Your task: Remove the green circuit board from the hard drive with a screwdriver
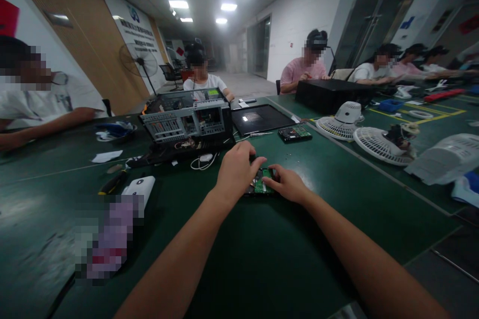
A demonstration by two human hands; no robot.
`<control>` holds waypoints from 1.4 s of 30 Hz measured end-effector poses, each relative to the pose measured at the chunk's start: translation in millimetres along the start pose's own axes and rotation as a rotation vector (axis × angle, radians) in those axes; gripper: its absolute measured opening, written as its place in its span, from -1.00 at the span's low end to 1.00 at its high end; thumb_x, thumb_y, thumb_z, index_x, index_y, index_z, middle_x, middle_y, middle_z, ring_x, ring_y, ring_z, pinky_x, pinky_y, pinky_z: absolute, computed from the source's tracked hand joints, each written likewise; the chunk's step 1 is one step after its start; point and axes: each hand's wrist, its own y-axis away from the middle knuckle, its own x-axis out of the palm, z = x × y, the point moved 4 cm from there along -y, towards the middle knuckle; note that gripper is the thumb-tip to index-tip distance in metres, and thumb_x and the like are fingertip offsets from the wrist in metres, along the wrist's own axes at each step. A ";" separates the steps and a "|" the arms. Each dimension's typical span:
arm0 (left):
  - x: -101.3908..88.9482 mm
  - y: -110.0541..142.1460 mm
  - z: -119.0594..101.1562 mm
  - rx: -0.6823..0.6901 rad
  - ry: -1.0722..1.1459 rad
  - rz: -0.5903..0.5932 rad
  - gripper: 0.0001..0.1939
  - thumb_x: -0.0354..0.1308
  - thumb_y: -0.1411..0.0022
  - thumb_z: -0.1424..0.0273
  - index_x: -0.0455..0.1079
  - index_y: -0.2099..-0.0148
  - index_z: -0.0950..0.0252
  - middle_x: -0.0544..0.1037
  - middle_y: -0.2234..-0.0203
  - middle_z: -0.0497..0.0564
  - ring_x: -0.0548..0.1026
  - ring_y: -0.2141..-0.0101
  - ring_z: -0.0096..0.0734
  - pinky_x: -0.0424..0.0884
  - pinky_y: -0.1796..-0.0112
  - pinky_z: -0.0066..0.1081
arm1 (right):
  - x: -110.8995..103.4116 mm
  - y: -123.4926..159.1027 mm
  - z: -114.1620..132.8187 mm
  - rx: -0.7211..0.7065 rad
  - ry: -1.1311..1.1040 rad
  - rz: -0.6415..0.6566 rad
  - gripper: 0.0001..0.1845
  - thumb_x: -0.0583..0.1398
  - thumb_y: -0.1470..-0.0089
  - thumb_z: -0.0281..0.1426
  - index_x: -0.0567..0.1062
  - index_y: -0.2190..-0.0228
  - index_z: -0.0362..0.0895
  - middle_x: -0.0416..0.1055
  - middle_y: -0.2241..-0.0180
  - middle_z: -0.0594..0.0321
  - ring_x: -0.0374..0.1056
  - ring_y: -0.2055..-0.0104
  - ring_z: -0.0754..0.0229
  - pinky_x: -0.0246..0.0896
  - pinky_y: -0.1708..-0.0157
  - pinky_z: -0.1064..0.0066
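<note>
While we lean over the dark green bench (258, 259), our two bare hands meet at a flat black box with a green circuit board on its upper face (259, 187), which lies on the bench straight in front of us. Our left hand (235, 167) arches over its left end with the fingers curled and the thumb stretched out to the right; the hand hides what lies beneath, so we cannot tell whether those fingers grip anything. Our right hand (291, 184) is at the right end, thumb over the board and forefinger bent near the far edge, and we cannot tell how firmly they hold it

Beyond our hands we see a second black box with a circuit board on top (295, 134), a slim screwdriver with a metal shaft (261, 134) and a flat black rectangular panel (267, 122). Farther left stands an opened grey metal computer case (187, 127), with a thin white cable (204, 160) looped just in front of it. Nearer on our left lies a yellow-and-black screwdriver handle (113, 183), while two round white fan grilles (337, 127) sit to the right, and a person in a white top (205, 82) sits across from us
</note>
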 end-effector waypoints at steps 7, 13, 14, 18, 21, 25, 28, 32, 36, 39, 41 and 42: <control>-1.1 -1.3 0.3 0.014 -0.072 0.070 -0.88 0.12 -0.32 0.44 0.42 0.09 0.25 0.51 0.17 0.06 0.51 0.19 -0.28 0.47 0.12 -0.26 | 0.9 -0.7 -1.6 0.011 -0.002 -0.010 -0.35 0.16 -0.19 0.07 0.41 -0.12 -0.09 0.52 0.32 0.18 0.37 0.36 0.17 0.01 0.43 0.40; -0.9 0.3 -1.2 0.028 -0.123 0.034 -0.86 0.22 -0.31 0.37 0.51 0.08 0.19 0.49 0.16 0.03 0.50 0.19 -0.29 0.48 0.11 -0.26 | 2.1 -0.7 -1.3 0.010 -0.015 -0.008 -0.38 0.18 -0.19 0.04 0.40 -0.12 -0.08 0.52 0.34 0.20 0.37 0.38 0.18 0.00 0.44 0.41; -0.4 0.4 -1.6 0.040 -0.116 0.042 -0.85 0.20 -0.32 0.40 0.51 0.07 0.19 0.50 0.16 0.02 0.51 0.19 -0.29 0.48 0.10 -0.27 | 2.3 -0.4 -1.1 0.012 -0.015 -0.008 -0.39 0.18 -0.19 0.03 0.40 -0.12 -0.08 0.52 0.34 0.20 0.37 0.39 0.18 0.00 0.45 0.41; 0.5 0.4 -4.3 0.098 -0.078 0.085 -0.79 0.11 -0.36 0.50 0.49 0.03 0.22 0.55 0.11 0.00 0.53 0.14 -0.31 0.47 0.06 -0.29 | 2.0 1.3 0.1 0.029 -0.006 -0.021 -0.40 0.17 -0.20 0.03 0.40 -0.12 -0.07 0.53 0.34 0.20 0.37 0.38 0.17 -0.01 0.45 0.40; 0.2 0.7 -6.4 0.100 -0.061 0.096 -0.85 0.16 -0.34 0.48 0.47 0.06 0.26 0.56 0.11 0.02 0.53 0.11 -0.29 0.46 0.05 -0.28 | 0.8 1.9 1.4 0.032 -0.001 -0.022 -0.41 0.18 -0.20 0.02 0.41 -0.12 -0.06 0.53 0.31 0.19 0.37 0.37 0.17 0.00 0.44 0.40; 1.5 1.5 -5.9 0.040 -0.042 0.074 -0.82 0.27 -0.27 0.36 0.43 0.11 0.29 0.54 0.18 0.05 0.52 0.17 -0.26 0.47 0.09 -0.25 | -0.7 1.5 2.8 0.022 -0.001 -0.003 -0.39 0.16 -0.21 0.03 0.40 -0.13 -0.08 0.52 0.33 0.19 0.37 0.37 0.16 -0.01 0.44 0.39; 2.5 1.7 -4.7 0.011 -0.022 0.045 -0.79 0.30 -0.24 0.33 0.39 0.14 0.28 0.53 0.21 0.05 0.51 0.20 -0.26 0.47 0.12 -0.25 | -1.0 0.8 2.5 0.020 -0.006 0.006 -0.36 0.16 -0.20 0.04 0.39 -0.14 -0.10 0.52 0.31 0.17 0.37 0.36 0.16 -0.01 0.44 0.39; 1.6 0.9 -5.2 0.023 -0.005 0.046 -0.88 0.25 -0.28 0.39 0.38 0.16 0.26 0.51 0.23 0.04 0.50 0.21 -0.28 0.47 0.13 -0.26 | -0.5 0.4 1.5 0.022 -0.006 0.005 -0.37 0.17 -0.20 0.03 0.39 -0.15 -0.08 0.52 0.30 0.17 0.38 0.35 0.15 0.02 0.42 0.39; 0.1 0.1 -5.2 0.045 -0.043 0.062 -0.88 0.15 -0.33 0.45 0.43 0.08 0.23 0.51 0.15 0.05 0.50 0.15 -0.26 0.47 0.10 -0.25 | -1.3 1.0 2.0 0.028 -0.007 -0.008 -0.39 0.18 -0.20 0.02 0.41 -0.14 -0.07 0.53 0.30 0.17 0.38 0.34 0.15 0.03 0.42 0.40; -0.3 0.3 -3.6 0.028 -0.079 0.049 -0.80 0.10 -0.35 0.48 0.46 0.03 0.20 0.51 0.11 0.06 0.51 0.13 -0.25 0.47 0.09 -0.25 | -2.1 1.5 2.8 0.034 -0.005 -0.006 -0.39 0.17 -0.20 0.03 0.41 -0.13 -0.07 0.53 0.30 0.16 0.39 0.34 0.15 0.03 0.42 0.40; 0.0 0.8 -3.8 0.028 -0.079 0.043 -0.80 0.11 -0.36 0.46 0.48 0.02 0.20 0.51 0.11 0.06 0.52 0.15 -0.27 0.47 0.09 -0.26 | -2.3 1.6 3.2 0.028 -0.005 -0.002 -0.39 0.16 -0.21 0.03 0.41 -0.13 -0.08 0.53 0.30 0.17 0.39 0.34 0.15 0.03 0.42 0.40; 0.3 1.1 -4.2 0.030 -0.075 0.045 -0.82 0.14 -0.35 0.43 0.48 0.02 0.20 0.51 0.12 0.05 0.53 0.17 -0.28 0.47 0.09 -0.26 | -2.3 1.7 3.3 0.024 -0.007 -0.001 -0.39 0.16 -0.21 0.03 0.41 -0.13 -0.09 0.53 0.30 0.17 0.39 0.34 0.15 0.04 0.42 0.39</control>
